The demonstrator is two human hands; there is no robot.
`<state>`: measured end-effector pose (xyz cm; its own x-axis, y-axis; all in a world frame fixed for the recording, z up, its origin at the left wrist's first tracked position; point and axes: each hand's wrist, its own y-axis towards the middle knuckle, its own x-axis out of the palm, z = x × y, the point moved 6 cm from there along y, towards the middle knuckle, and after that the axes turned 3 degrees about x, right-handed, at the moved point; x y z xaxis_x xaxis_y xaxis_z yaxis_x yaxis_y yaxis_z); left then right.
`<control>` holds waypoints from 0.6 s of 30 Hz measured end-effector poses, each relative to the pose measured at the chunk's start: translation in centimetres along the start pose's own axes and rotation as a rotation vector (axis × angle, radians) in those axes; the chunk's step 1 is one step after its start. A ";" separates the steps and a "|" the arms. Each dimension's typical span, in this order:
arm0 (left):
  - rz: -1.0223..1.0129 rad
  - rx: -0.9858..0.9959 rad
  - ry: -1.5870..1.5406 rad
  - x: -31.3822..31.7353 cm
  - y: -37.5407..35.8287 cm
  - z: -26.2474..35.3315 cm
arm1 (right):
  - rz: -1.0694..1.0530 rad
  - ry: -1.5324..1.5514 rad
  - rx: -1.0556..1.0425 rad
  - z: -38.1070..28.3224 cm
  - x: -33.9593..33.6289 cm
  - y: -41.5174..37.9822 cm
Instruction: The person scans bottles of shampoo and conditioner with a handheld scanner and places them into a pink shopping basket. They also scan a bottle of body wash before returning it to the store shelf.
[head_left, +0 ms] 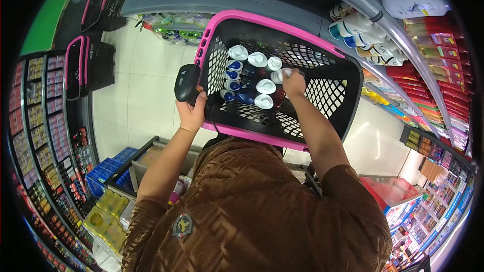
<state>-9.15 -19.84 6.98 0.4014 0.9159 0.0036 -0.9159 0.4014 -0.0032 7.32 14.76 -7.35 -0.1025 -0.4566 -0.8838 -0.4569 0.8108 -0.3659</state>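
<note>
A black shopping basket with a pink rim (272, 18) sits in front of me. Inside stand several bottles, some with white pump tops (257, 59) and some with blue pump tops (233, 75). My right hand (294, 81) reaches into the basket, its fingers closed round a white-topped bottle (278, 75) at the right of the group; its lower part is hidden. At the basket's left edge, my left hand (193, 113) is closed on a black handheld device (187, 83) that looks like a barcode scanner. My left fingers are mostly hidden beneath it.
A metal shelf (166, 3) runs beyond the basket, and white bottles (413, 2) fill shelves at the right. Another black and pink basket (96, 65) stands on the tiled floor at left. Blue crates (108, 171) and yellow-topped goods (107, 209) are near my left arm.
</note>
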 end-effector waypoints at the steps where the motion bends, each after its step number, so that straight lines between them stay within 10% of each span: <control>1: 0.005 0.012 0.001 0.1 0.0 0.1 | -0.006 -0.005 -0.004 0.5 -0.4 0.2; 10: -0.031 0.027 -0.006 0.1 -0.2 0.0 | 0.052 0.289 0.031 1.1 -10.9 -5.3; 18: 0.005 0.032 -0.032 0.0 0.0 0.1 | -0.020 0.628 0.206 2.5 -5.3 -3.4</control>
<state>-9.11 -19.82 7.05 0.3965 0.9173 0.0358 -0.9179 0.3957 0.0286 11.64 15.36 -2.13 -0.6205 -0.5481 -0.5608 -0.2916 0.8252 -0.4838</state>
